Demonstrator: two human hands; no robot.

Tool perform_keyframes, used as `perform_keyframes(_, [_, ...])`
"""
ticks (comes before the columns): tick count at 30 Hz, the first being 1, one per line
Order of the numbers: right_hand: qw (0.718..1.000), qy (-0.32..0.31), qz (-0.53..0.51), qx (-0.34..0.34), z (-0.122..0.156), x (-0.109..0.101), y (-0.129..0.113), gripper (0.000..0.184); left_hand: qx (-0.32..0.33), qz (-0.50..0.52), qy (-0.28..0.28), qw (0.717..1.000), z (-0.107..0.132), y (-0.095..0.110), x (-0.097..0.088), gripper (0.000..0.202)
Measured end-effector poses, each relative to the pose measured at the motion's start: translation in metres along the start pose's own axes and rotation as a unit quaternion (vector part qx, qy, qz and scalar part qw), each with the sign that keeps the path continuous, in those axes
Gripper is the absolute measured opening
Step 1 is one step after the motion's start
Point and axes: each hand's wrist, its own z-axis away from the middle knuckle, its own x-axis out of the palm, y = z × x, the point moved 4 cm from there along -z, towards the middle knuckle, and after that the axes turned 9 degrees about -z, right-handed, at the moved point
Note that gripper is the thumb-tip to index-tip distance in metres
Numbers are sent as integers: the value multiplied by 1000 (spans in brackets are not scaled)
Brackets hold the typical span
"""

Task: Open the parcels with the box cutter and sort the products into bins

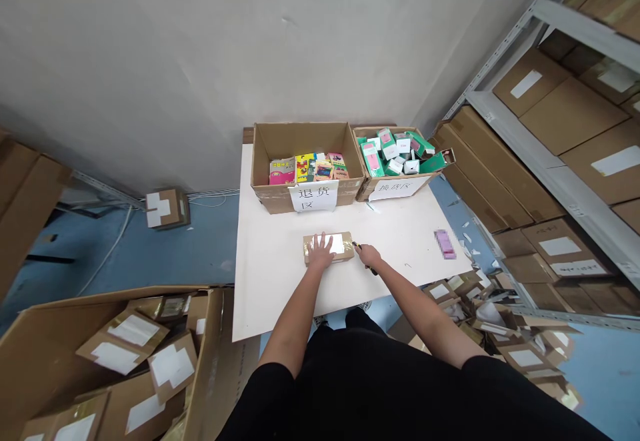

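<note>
Worktop open left of parcel; more room between right hand and purple item. Far side blocked by left carton and right carton, side by side, open-topped. Left hand covers part of parcel's top; cutter obstructs its right end.

The parcel is brown, the table white, the floor blue.
</note>
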Motion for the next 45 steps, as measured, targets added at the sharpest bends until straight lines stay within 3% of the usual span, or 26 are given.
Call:
perform_keyframes(12, [997, -16, -78, -13, 18, 11, 17, 59, 3, -13, -6, 1000, 3, 1, -6, 76])
perform_keyframes(16, [988, -31, -150, -8, 16, 18, 40, 55, 2, -30, 1, 1000, 4, 1, -11, 75])
perform_keyframes(20, [964, 54, -253, 66, 13, 33, 83, 57, 15, -46, 30, 998, 1, -4, -24, 67])
perform_keyframes(24, [943, 132, -290, 97, 8, 41, 114, 49, 4, -47, 45, 998, -7, -23, -33, 79])
perform_keyframes(27, [923, 162, -339, 90, -3, 24, 124, 38, -6, -27, 44, 999, -11, -36, -34, 80])
perform_keyframes(30, [918, 163, -353, 79, -23, -14, 129, 30, -29, -7, 32, 999, -12, -40, -35, 78])
perform_keyframes(34, [947, 194, -252, 50, -45, -71, 121, 43, -85, 1, 11, 996, -5, -31, -35, 75])
perform_keyframes(36, [960, 210, -185, 8, -46, -83, 105, 48, -113, -5, 12, 994, 4, -19, -33, 72])
perform_keyframes(38, [969, 182, -156, -59, -38, -73, 81, 48, -143, -17, 30, 989, 15, -1, -29, 68])
perform_keyframes(42, [973, 37, -98, -204, -5, -10, 34, 45, -205, -12, 43, 978, 33, 39, -14, 59])
perform_keyframes(45, [980, 15, -24, -199, 15, 21, 25, 52, -225, 27, 11, 974, 39, 56, -5, 62])
